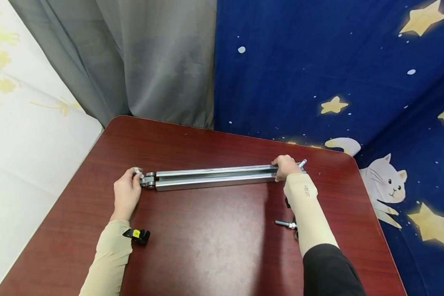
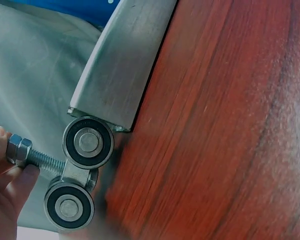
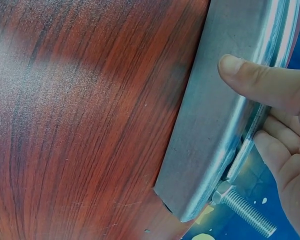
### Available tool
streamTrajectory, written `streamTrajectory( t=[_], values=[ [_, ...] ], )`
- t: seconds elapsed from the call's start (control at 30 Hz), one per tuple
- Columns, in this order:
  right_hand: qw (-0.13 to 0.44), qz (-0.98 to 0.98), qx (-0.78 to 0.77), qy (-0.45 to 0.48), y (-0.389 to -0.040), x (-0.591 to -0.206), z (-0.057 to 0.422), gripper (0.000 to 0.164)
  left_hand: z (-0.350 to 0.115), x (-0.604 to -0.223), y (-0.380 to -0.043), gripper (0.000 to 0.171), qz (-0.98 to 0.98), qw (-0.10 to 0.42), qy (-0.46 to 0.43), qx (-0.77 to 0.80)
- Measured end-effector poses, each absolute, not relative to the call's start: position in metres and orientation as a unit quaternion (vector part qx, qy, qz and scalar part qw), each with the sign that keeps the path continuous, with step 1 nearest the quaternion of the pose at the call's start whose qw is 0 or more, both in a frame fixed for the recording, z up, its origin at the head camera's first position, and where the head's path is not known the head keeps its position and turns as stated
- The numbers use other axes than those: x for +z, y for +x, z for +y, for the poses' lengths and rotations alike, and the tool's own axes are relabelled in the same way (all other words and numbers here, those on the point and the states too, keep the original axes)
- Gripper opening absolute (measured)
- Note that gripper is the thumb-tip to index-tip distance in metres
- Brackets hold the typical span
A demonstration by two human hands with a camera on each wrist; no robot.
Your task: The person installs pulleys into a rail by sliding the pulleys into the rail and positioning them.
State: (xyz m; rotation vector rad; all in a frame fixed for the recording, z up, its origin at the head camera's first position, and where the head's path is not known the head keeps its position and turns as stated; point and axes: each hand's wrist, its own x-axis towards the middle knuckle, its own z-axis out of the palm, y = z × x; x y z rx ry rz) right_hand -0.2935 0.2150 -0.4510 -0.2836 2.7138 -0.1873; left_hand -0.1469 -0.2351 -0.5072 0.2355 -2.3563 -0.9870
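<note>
A long silver metal rail [image 1: 214, 184] lies on the table with its slot facing up. My left hand [image 1: 126, 195] pinches the nuts on the threaded bolt [image 2: 47, 161] of a roller trolley. The trolley's wheels [image 2: 87, 142] sit at the rail's left end, outside the channel as far as the left wrist view shows. Near the rail's other end my right hand [image 1: 286, 166] grips it, the thumb [image 3: 235, 67] on the near side and the fingers on the far side. From that right end sticks out another threaded bolt [image 3: 247, 212]; what it attaches to is hidden.
A further bolt with nuts [image 1: 286, 223] lies on the reddish-brown table [image 1: 207, 238], partly covered by my right forearm. A grey curtain [image 1: 170, 61] and a blue starry curtain [image 1: 281, 82] hang behind the table. White patterned cloth [image 1: 33, 123] is at the left.
</note>
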Motion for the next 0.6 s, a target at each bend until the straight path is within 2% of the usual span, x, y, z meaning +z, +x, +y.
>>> streamTrajectory(
  t=[0.6],
  values=[
    [0.197, 0.972, -0.075, -0.103, -0.294, -0.452, 0.216, 0.065, -0.219, -0.506, -0.152, 0.014, -0.885, 0.271, 0.065, -0.374]
  ],
)
